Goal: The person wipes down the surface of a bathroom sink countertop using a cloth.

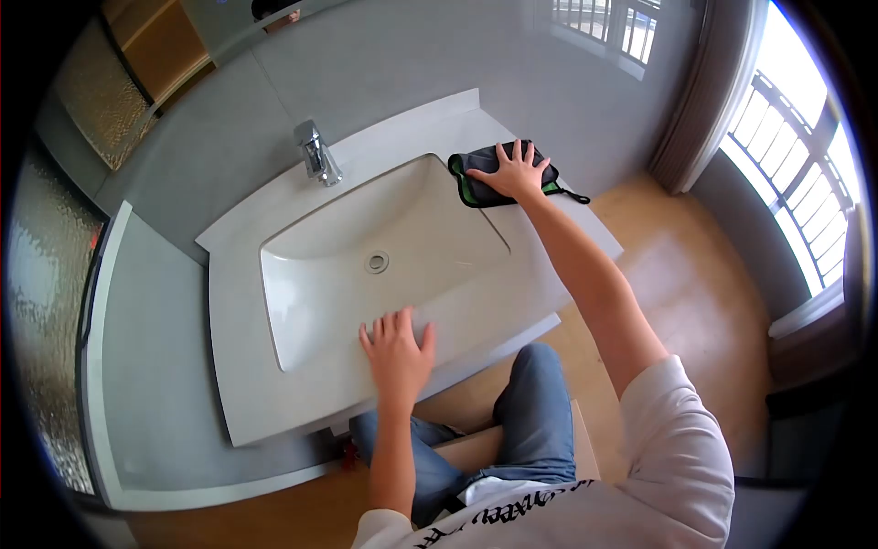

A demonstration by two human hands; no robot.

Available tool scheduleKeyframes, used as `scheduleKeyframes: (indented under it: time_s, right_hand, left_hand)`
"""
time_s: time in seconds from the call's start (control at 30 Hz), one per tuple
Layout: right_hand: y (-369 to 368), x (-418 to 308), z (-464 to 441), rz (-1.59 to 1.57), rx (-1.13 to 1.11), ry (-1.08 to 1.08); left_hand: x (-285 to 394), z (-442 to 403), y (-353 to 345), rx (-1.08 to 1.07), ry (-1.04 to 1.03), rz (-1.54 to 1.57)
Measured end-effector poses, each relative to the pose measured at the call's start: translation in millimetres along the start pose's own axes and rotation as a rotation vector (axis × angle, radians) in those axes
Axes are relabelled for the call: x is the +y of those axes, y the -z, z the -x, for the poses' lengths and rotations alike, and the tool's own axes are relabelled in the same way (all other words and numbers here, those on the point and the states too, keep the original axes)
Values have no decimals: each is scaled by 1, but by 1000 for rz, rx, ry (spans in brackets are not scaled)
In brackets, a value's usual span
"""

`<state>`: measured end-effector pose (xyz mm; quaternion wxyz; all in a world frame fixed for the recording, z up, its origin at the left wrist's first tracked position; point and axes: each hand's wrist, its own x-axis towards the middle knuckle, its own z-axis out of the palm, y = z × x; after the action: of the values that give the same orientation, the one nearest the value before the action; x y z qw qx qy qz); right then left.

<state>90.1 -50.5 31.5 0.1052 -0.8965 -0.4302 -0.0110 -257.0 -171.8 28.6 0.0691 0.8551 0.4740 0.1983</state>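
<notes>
My right hand (518, 173) lies spread on top of a dark grey fabric piece with bright green edging (482, 191), at the right back corner of the counter. A black loop (576, 196) sticks out from its right end; whether it is a folded cloth or a pouch I cannot tell. My left hand (397, 352) rests palm down, fingers apart, over the front rim of the white washbasin (343, 242). Nothing shows in the left hand. The basin's round drain (377, 262) lies beyond those fingertips.
A chrome faucet (317, 154) stands behind the basin on the white counter (240, 366). A grey wall rises behind. To the left is a textured glass panel (50, 302). A curtain (709, 101) and a railed window (791, 146) are on the right.
</notes>
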Motion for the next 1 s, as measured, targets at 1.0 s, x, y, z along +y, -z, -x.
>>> scheduleKeyframes:
  time_s: [1.0]
  right_hand:
    - [12,90,164,-40,234,-199]
  left_hand:
    - [-26,-3,-36,165,-117,-85]
